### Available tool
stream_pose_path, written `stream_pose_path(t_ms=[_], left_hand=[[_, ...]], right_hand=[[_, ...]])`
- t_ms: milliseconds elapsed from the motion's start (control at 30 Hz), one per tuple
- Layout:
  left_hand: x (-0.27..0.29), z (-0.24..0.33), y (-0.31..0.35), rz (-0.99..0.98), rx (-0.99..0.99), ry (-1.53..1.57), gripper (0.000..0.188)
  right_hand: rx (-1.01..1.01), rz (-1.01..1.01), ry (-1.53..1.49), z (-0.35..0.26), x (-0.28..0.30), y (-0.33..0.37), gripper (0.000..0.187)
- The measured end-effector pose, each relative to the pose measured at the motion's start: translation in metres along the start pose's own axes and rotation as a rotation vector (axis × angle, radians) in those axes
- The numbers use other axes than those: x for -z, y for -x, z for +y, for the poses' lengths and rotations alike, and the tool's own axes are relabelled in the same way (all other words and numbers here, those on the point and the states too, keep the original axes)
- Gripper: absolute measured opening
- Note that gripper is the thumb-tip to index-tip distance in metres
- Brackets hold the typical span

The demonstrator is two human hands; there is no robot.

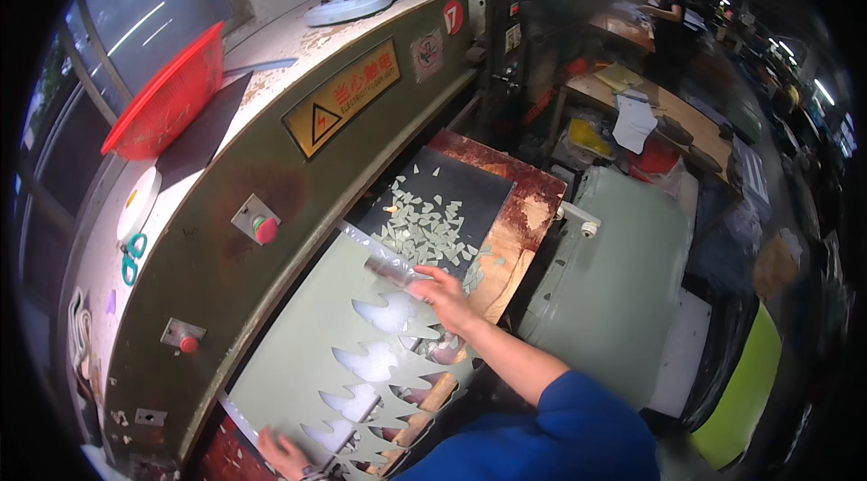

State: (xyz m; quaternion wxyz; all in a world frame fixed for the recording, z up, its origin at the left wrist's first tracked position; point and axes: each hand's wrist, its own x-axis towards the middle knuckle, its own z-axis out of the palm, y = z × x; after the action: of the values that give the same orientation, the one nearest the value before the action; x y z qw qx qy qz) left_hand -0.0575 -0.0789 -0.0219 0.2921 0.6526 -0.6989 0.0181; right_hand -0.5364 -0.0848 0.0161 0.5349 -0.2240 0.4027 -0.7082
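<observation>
- A workshop: an olive-green press (271,165) with a yellow warning plate, a red basket (167,97) and a fan base (357,2) on its top, and green-handled scissors (133,255) nearby; other people stand at benches (668,102) far back.
- On the press bed lies a pale green sheet (307,336) with jagged tooth-shaped cut-outs along its right edge.
- The right hand (444,296) rests near the sheet's far end, fingers bent around a small blurred piece (393,271); the grip is unclear.
- The left hand (287,456) pinches the sheet's near corner.
- Small green cut pieces (424,233) lie heaped on a dark board (452,183) just beyond the sheet.
</observation>
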Motion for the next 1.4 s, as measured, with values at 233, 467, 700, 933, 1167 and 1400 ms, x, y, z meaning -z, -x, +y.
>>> stream_pose_path(t_ms=[233,467,700,933,1167,1400], left_hand=[[-0.005,-0.054,0.059,-0.017,0.325,-0.236,0.038],[0.000,-0.018,0.051,0.108,0.286,-0.286,0.040],[0.017,0.001,0.049,0.028,0.359,-0.149,0.042],[0.044,0.013,0.054,-0.244,-0.192,0.214,0.028],[0.058,-0.014,0.057,0.018,0.287,0.508,0.013],[0.025,-0.027,0.029,0.074,0.130,0.260,0.038]], right_hand=[[-0.453,0.423,-0.937,0.002,0.024,0.032,0.059],[-0.097,0.029,-0.648,-0.008,-0.032,0.055,0.063],[-0.032,-0.414,0.233,0.096,-0.162,0.089,0.067],[0.023,-0.480,0.599,0.178,-0.258,0.083,0.072],[0.306,-0.558,1.105,0.219,-0.258,0.100,0.085],[0.687,-0.760,1.212,0.235,-0.259,0.086,0.097]])
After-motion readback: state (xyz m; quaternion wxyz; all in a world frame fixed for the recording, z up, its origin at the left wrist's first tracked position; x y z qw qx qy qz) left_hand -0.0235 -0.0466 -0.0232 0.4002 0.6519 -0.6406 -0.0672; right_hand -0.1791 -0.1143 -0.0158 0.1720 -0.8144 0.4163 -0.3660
